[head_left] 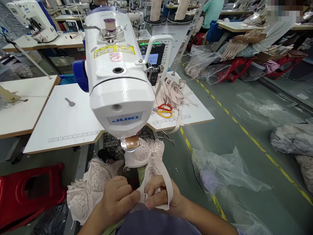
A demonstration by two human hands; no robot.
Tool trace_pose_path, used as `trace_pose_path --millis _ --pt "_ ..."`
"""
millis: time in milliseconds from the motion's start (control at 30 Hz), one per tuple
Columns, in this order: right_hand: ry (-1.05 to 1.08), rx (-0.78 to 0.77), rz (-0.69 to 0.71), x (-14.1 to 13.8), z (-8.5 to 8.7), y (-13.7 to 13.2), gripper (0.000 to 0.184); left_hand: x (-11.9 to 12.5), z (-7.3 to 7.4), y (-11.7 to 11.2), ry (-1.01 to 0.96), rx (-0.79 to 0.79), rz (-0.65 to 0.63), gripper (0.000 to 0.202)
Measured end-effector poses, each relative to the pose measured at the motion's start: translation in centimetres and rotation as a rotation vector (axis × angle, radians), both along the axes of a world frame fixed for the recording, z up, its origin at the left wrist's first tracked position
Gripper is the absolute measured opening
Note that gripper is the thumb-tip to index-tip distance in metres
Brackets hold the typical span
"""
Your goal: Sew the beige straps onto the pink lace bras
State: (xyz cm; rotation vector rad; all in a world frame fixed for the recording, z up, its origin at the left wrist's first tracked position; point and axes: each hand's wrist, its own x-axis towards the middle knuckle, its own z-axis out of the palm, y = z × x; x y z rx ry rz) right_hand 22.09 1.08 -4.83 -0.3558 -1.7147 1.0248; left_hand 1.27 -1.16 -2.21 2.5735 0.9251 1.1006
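My left hand (117, 199) and my right hand (160, 195) meet low in the view, both closed on a pale pink strap (166, 178) of a lace bra (144, 153). The strap loops over my right fingers. The lace garment lies bunched under the head of a white sewing machine (117, 71), with more lace (85, 192) spilling to the left of my left hand.
Red and yellow scissors (164, 110) and a heap of pink straps (173, 91) lie on the white table (61, 120). A red stool (26, 189) stands at lower left. Plastic bags (220, 173) sit on the floor to the right. Other people work at far tables.
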Motion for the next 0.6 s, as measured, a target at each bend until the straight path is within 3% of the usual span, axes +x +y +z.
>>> trace_pose_path --millis 167,433,600 --pt "0.03 -0.016 0.016 -0.3 0.2 0.0 0.026 0.1 0.2 -0.3 0.001 0.023 0.026 0.013" --pt "0.029 -0.055 -0.01 -0.1 -0.9 -0.3 0.023 0.1 0.2 -0.3 -0.003 -0.002 0.03 0.013" --pt "0.065 -0.065 0.011 -0.3 -0.5 -0.2 0.025 0.1 0.2 -0.6 -0.014 -0.004 0.027 0.012"
